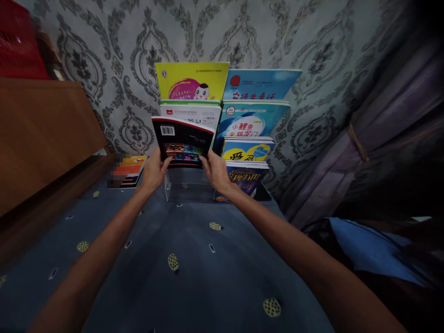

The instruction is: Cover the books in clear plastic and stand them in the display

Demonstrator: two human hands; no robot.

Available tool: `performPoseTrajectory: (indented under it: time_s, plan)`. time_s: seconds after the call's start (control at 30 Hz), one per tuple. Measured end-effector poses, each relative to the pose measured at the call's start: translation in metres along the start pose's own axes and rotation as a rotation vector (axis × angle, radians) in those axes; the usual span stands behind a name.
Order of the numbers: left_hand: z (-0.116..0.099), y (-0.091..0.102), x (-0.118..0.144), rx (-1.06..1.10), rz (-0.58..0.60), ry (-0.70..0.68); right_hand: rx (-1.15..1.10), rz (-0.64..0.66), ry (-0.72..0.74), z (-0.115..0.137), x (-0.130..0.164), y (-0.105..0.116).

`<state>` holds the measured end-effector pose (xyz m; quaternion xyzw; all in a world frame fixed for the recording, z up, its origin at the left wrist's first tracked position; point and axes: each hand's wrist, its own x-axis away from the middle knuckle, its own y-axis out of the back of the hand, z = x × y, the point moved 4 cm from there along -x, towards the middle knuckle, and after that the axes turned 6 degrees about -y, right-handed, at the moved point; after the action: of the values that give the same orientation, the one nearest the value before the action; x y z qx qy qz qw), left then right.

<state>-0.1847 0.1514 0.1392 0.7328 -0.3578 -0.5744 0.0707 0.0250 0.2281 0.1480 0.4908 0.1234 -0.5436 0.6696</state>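
Both hands hold one black book (182,141) upright at the front of a clear acrylic rack (189,187), near the middle of the view and a little toward 12 o'clock. The left hand (154,171) clasps the book's lower left corner, thumb across the cover, and the right hand (215,170) clasps the lower right corner the same way, so each hand is closed on the book. The cover facing the camera carries a barcode at its upper left (so this is likely the back cover), with a red band along the top edge and a strip of small coloured pictures lower down. Its long axis runs roughly from 6 to 12 o'clock, the top edge tipped slightly clockwise, and the face leans back toward the patterned wall (114,69). Just behind it stand a white book (194,113) and a yellow book (191,81); at 3 o'clock of these, a column of blue books (255,118) rises in steps. At 9 o'clock of the left hand a flat stack of books (126,172) lies on the blue bedspread (194,268).
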Motion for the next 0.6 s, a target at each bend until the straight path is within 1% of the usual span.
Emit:
performPoseTrajectory:
  time_s: [0.13,0.37,0.5,0.6]
  plan:
    - [0.003,-0.004,0.004,-0.057,-0.001,0.01,0.066,0.026,-0.046,0.001,0.004,-0.003]
    - [0.007,-0.006,-0.001,-0.088,0.029,-0.008,0.112,-0.001,-0.113,-0.004,0.008,-0.007]
    - [0.009,-0.007,0.0,-0.095,0.043,-0.019,0.147,-0.033,-0.115,-0.004,0.01,-0.009]
    - [0.01,-0.011,0.004,-0.078,0.063,-0.005,0.177,-0.01,-0.139,-0.004,0.012,-0.011]
